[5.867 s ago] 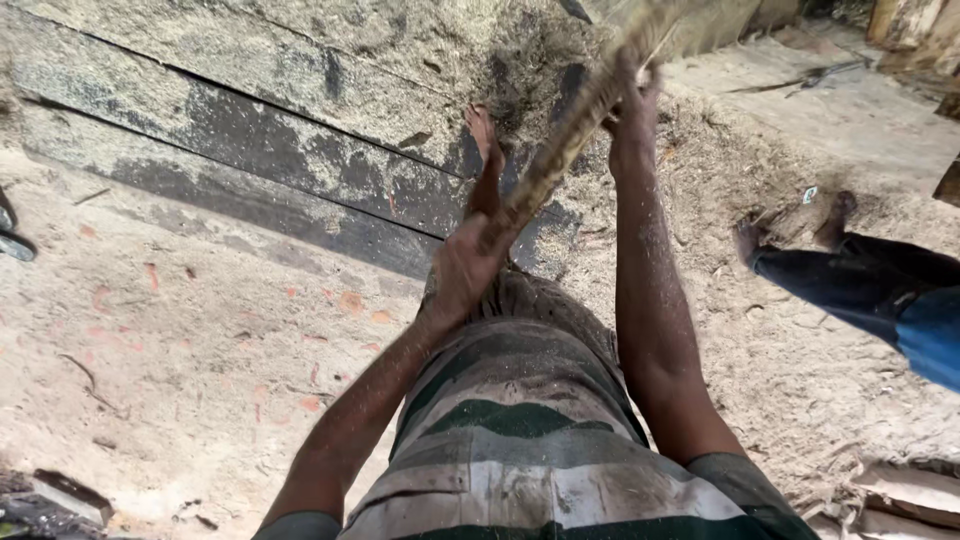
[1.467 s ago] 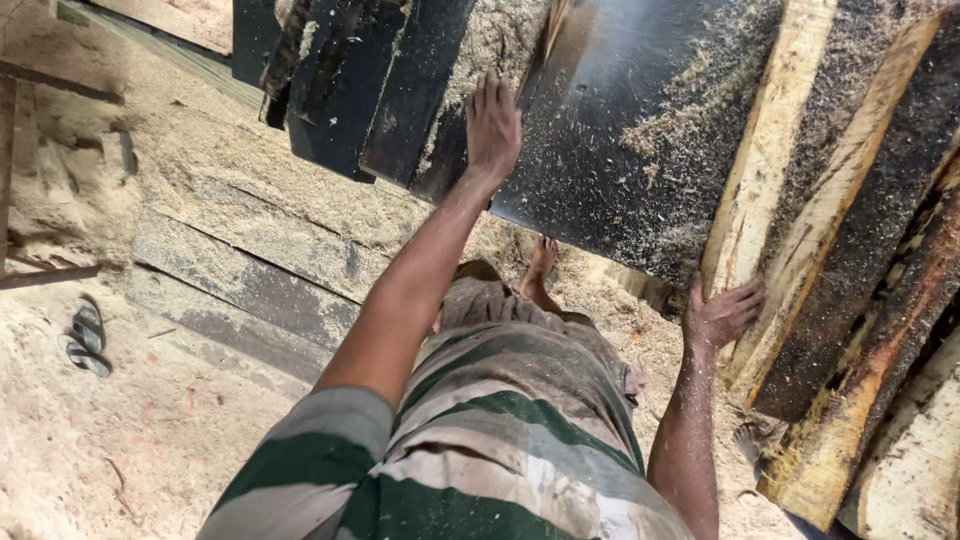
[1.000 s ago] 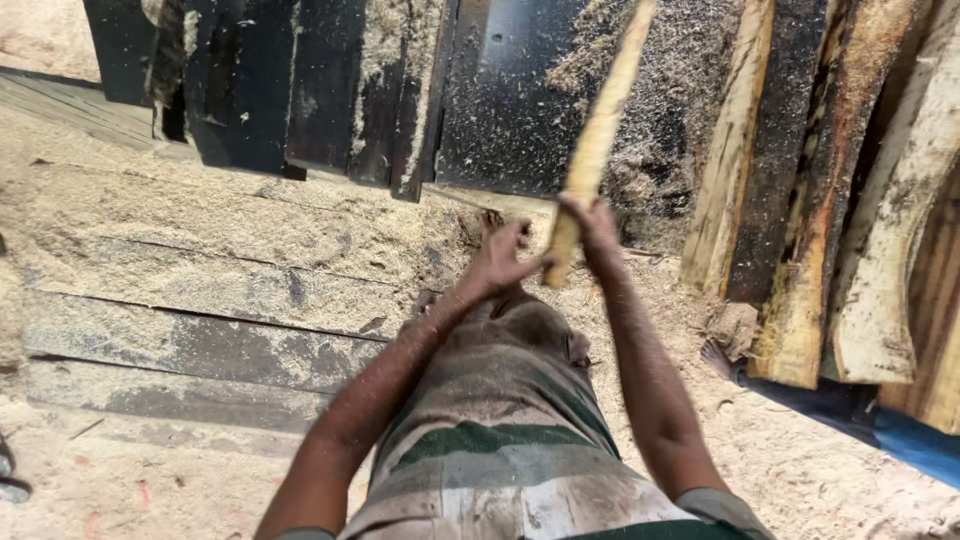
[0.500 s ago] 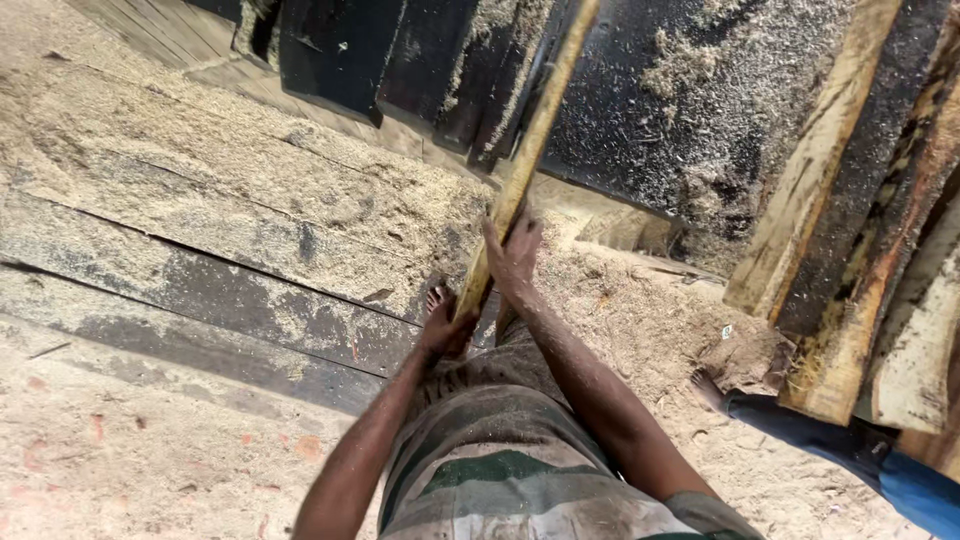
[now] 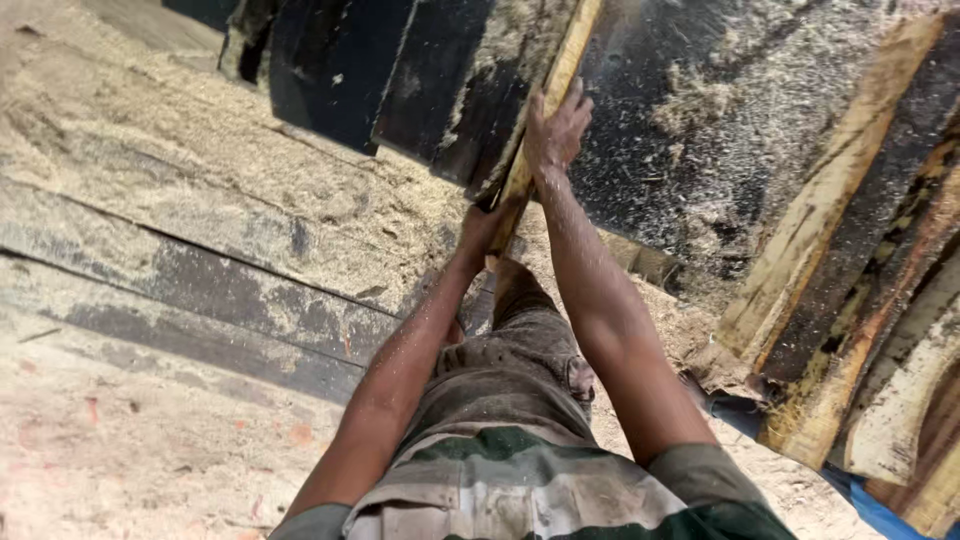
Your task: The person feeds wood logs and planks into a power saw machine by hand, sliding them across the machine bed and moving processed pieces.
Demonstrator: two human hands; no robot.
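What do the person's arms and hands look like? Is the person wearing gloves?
No gloves. The left hand and right hand are bare, and so are both arms, dusted with pale sawdust. Short sleeves end near the shoulders, on a striped shirt in green, grey and white.

Single head-worn view, looking steeply down past the torso at close range onto the sawdust-covered ground [image 5: 150, 440].

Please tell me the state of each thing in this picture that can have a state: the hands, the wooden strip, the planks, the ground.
Left hand: closed around the strip's lower end.
Right hand: grip higher on the strip.
Wooden strip: pale, held slanting.
Dark planks: dusted with sawdust.
Rough slabs: at the right side, side by side.
Ground: covered in sawdust.
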